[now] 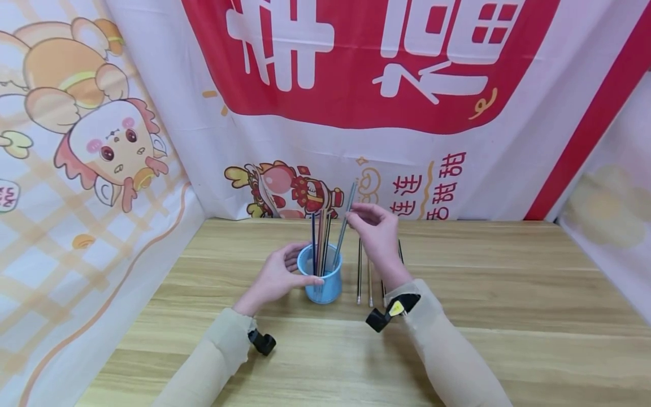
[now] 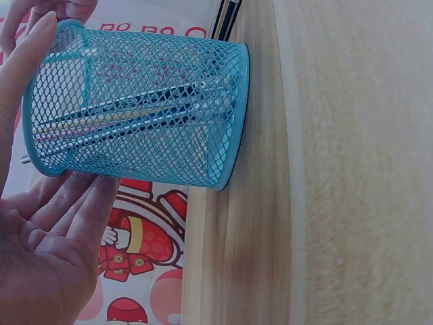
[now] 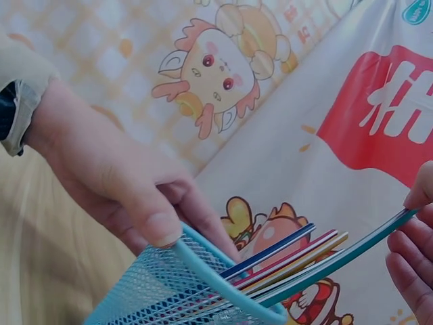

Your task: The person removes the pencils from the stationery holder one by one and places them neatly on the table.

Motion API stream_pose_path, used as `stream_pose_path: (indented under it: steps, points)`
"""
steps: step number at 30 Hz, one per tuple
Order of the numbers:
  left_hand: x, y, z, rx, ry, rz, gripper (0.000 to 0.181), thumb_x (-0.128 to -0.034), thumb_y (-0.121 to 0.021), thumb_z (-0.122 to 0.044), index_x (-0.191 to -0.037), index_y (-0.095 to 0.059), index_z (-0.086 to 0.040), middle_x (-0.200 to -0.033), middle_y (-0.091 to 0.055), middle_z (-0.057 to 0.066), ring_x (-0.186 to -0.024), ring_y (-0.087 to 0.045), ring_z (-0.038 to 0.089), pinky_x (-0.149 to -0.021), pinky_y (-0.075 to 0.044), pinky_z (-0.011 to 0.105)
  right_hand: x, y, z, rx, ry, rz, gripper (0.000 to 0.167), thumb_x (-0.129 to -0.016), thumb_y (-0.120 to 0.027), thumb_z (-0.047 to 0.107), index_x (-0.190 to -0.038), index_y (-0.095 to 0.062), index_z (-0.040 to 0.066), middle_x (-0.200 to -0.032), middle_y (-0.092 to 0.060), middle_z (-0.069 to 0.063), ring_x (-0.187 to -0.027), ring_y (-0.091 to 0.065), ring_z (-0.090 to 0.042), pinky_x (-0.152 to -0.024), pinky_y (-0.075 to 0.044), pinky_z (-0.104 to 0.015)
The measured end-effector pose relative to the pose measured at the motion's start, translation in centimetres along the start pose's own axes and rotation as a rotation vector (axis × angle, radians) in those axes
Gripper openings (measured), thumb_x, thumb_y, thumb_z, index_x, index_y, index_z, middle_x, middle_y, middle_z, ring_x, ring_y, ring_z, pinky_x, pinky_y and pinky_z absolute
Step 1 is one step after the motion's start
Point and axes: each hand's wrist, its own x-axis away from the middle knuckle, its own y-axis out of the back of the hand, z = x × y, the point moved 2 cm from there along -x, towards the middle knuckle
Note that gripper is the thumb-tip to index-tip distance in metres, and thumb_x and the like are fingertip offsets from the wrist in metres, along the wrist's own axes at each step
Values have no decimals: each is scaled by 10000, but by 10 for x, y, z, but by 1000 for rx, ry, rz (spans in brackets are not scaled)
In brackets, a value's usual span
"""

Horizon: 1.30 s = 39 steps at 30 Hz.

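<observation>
A light-blue mesh pen holder (image 1: 325, 289) stands upright on the wooden table. My left hand (image 1: 273, 277) grips it near the top, thumb over the near rim and fingers on the far side. Several thin pencils (image 3: 270, 256) lean inside, with dark blue, red and gold ones visible. Between thumb and fingertips, my right hand (image 1: 378, 233) pinches a teal pencil (image 1: 346, 217) near its upper end. This pencil slants, its lower end inside the holder. Through the mesh (image 2: 149, 145), the ends of other pencils show near the bottom.
Several dark and tan pencils (image 1: 359, 277) lie on the table right of the holder, partly hidden by my right hand and wrist. Behind the table (image 1: 488, 282) hangs a printed red and white cloth (image 1: 351, 107). Another patterned cloth (image 1: 152, 226) covers the left side.
</observation>
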Motion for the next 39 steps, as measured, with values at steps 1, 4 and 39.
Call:
stream_pose_path:
  steps: [1,4,39]
  points:
    - [0,0,0,2,-3,-1,815,-769,-917,-121,-1456,-493,-12,-1423,-556,175,-1295,-541,358,-1109,-419,488,-1,1,2,-15,8,-7,251,-886,-794,105,-1120,-732,39,-1033,-736,-97,-913,-697,-226,-837,-597,-313]
    - [1,0,-2,8,-12,0,800,-776,-909,-105,-1451,-492,1,-1419,-555,192,-1295,-540,371,-1110,-416,496,-2,4,7,-58,31,-42,238,-874,-787,53,-1100,-729,11,-1011,-740,-110,-884,-705,-225,-824,-605,-321]
    - [-15,3,36,-9,-17,-11,832,-743,-942,-193,-1453,-517,-109,-1416,-571,100,-1289,-554,292,-1103,-432,462,-18,64,3,-74,57,-212,226,-881,-781,10,-1099,-727,-14,-974,-734,-105,-809,-703,-189,-783,-614,-306]
